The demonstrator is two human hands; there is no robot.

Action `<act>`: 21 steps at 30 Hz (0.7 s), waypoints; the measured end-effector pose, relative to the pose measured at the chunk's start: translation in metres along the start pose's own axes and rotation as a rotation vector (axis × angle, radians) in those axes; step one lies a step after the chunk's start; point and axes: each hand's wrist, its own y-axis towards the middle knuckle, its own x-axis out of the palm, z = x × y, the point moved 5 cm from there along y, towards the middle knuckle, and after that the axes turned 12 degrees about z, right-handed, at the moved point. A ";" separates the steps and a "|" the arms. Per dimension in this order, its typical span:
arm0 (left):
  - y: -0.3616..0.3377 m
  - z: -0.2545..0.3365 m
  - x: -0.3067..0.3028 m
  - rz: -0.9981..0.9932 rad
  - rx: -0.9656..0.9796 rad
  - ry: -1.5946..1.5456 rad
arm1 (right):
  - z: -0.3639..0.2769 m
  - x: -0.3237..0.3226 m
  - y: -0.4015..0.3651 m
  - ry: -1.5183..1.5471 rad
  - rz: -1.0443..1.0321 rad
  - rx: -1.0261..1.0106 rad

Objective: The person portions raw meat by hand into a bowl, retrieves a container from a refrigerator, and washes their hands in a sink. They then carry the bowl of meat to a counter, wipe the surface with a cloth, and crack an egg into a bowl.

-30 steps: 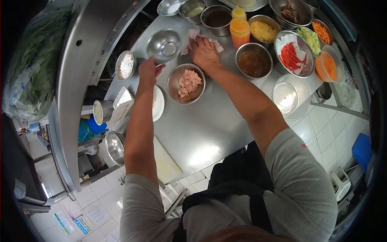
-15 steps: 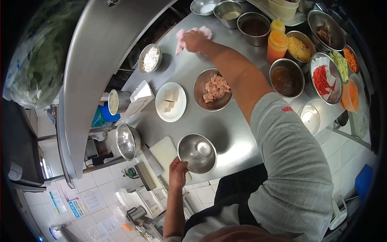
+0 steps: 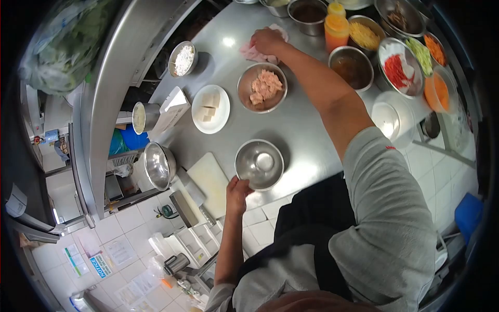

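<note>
My left hand [image 3: 238, 194] grips the rim of a shiny steel mixing bowl [image 3: 260, 165] near the front edge of the steel table [image 3: 306, 156]; the bowl holds nothing. At the far side, my right hand [image 3: 266, 41] is closed on a pink cloth [image 3: 254, 52] that lies bunched on the tabletop. Just nearer than the cloth stands a steel bowl of pale pink ground meat [image 3: 266, 87]. To its left, a white plate [image 3: 222, 120] carries several white blocks that look like tofu.
A cutting board [image 3: 208, 174] and knife [image 3: 191, 187] lie at the front left. Along the right stand bowls of shredded vegetables, orange squeeze bottles [image 3: 337, 32] and a bowl of brown liquid [image 3: 352, 70]. A bowl of white powder or flakes [image 3: 184, 60] sits far left.
My right hand has moved the pink cloth to the right and nearer, close behind the meat bowl. My left hand still holds the steel bowl's rim. The whole view has shifted.
</note>
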 end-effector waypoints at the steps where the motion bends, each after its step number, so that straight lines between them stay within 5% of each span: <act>1: 0.009 -0.006 -0.009 -0.007 0.017 -0.001 | 0.009 -0.015 -0.018 -0.022 0.002 0.121; 7: 0.007 0.000 -0.023 -0.015 0.019 -0.060 | 0.022 -0.045 -0.170 0.001 0.430 0.186; 11: 0.000 0.011 -0.027 0.012 0.061 -0.100 | -0.027 -0.066 -0.262 -0.156 0.405 0.186; 16: -0.014 0.017 -0.036 0.010 0.077 -0.169 | -0.098 -0.123 -0.264 -0.157 0.605 0.156; 18: -0.018 0.009 -0.045 -0.031 0.080 -0.177 | -0.085 -0.106 -0.238 0.132 0.328 0.611; 19: -0.021 0.004 -0.049 -0.037 0.086 -0.188 | -0.079 -0.099 -0.227 0.126 0.336 0.601; 21: -0.028 -0.006 -0.054 -0.056 0.073 -0.225 | -0.056 -0.045 -0.207 0.327 0.024 0.729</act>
